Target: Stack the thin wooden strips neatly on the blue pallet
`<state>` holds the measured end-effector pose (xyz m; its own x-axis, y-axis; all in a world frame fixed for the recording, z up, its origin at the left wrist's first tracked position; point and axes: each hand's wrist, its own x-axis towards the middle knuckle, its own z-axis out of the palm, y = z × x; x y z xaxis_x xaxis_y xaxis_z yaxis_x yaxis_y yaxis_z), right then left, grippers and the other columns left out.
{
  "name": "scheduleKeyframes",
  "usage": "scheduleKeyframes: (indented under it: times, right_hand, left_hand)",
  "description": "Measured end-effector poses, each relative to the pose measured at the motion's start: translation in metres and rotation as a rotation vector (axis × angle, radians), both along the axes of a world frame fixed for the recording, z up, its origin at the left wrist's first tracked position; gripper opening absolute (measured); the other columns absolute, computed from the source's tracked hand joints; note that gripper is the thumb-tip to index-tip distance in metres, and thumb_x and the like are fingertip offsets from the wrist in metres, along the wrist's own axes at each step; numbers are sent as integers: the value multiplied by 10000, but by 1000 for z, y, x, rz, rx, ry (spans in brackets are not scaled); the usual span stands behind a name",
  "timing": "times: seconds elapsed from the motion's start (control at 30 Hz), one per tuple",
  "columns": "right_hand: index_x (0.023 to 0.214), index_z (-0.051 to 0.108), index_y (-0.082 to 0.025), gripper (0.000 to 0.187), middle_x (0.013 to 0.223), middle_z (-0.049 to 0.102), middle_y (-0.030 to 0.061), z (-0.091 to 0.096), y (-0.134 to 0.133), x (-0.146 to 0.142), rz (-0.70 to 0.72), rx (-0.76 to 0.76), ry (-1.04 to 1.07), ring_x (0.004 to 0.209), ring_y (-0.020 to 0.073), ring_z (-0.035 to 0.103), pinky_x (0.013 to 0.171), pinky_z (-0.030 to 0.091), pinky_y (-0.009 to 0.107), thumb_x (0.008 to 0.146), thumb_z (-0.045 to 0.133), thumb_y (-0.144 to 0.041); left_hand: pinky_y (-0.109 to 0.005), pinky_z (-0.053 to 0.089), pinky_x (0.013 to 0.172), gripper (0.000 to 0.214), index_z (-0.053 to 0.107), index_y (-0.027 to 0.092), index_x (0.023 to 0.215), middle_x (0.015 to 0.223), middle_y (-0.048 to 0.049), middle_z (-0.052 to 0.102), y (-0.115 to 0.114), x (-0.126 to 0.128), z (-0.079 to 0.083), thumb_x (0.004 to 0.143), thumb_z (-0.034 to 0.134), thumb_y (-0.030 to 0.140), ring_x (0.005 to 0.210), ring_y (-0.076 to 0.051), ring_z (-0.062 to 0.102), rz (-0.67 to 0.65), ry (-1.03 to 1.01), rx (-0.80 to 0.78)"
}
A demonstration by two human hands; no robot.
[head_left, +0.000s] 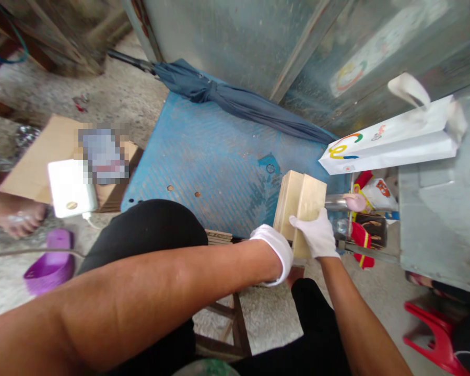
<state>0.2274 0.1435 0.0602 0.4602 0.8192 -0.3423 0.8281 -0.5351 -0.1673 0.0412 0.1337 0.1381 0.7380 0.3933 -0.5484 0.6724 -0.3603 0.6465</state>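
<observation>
A white glove covers my right hand [318,233]. Its thumb lies across a pale beige flat-sided block [312,196] that looks like a box, with the other fingers out of sight at its far side. Against the block's left side stand several thin beige pieces [286,201], close together at the edge of the blue board. My left hand [277,253], also white-gloved, is by the near end of these pieces. Only its cuff and back show; its fingers are hidden, so I cannot tell what they touch.
A folded dark umbrella [235,104] lies along the back of the blue board [203,156]. At the right are a white paper bag [395,137], a grey metal surface [434,209] and a red stool [431,334]. Cardboard [43,151] and a purple slipper [53,266] are at the left.
</observation>
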Motion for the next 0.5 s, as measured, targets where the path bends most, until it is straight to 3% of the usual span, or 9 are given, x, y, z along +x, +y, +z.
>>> scheduleKeyframes:
  times: [0.1,0.27,0.5]
  right_hand:
    - [1249,463,-168,937,1153,607,179,-17,11,-2,-15,-13,-60,1036,321,608,857,495,403,479,794,-587]
    - [1260,439,-141,953,1163,606,190,-28,24,-10,-17,-42,-69,1067,327,598,880,495,406,486,798,-565]
    - [1317,393,-100,1003,1226,551,253,-25,33,-25,-58,-122,-107,1140,371,551,923,463,450,513,797,-543]
  left_hand:
    - [-432,504,797,382,767,200,932,926,-150,737,-8,9,-9,555,811,155,909,-324,666,-98,-1,-38]
    - [-514,488,833,548,738,186,1033,1073,-189,705,-18,15,-12,496,831,133,1026,-377,627,-107,-37,-51]
    - [-550,498,778,472,746,147,975,918,-191,729,-16,10,-3,510,815,102,929,-373,650,-182,-21,-101]
